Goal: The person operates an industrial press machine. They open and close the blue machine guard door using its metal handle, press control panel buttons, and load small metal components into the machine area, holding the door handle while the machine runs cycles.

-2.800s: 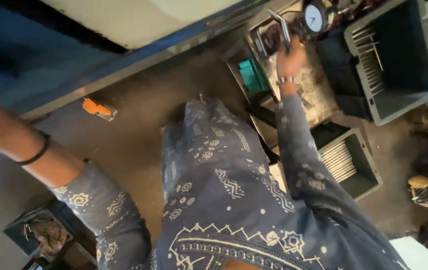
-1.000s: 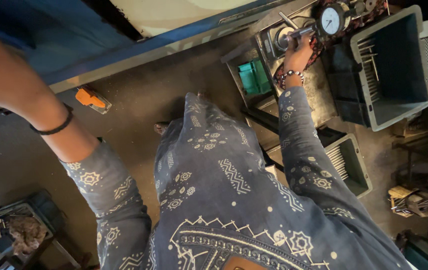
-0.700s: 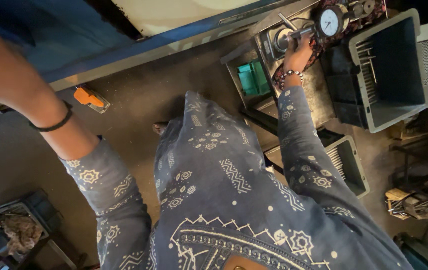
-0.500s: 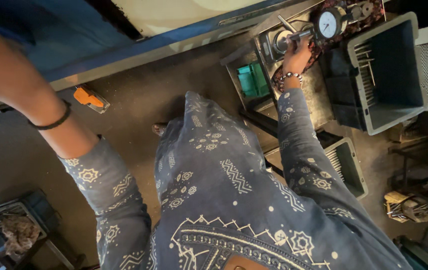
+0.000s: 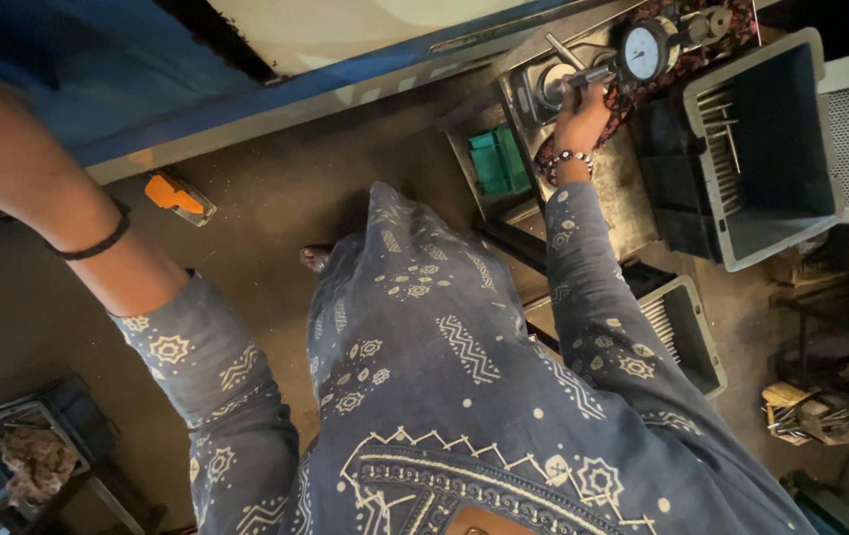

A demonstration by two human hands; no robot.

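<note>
Dark floor (image 5: 276,208); orange tool (image 5: 174,194); 2 grey bins (image 5: 771,149).

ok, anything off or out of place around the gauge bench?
One thing: a small orange-and-black tool lies alone on the bare floor by the blue wall, away from the bench. The right hand holds a thin metal rod at the round dial gauge.

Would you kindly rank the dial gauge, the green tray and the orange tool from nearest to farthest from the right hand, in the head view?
From the right hand:
1. Dial gauge, just beyond it, upper right.
2. Green tray, beside the wrist, to its left.
3. Orange tool, on the floor, far left.
</note>
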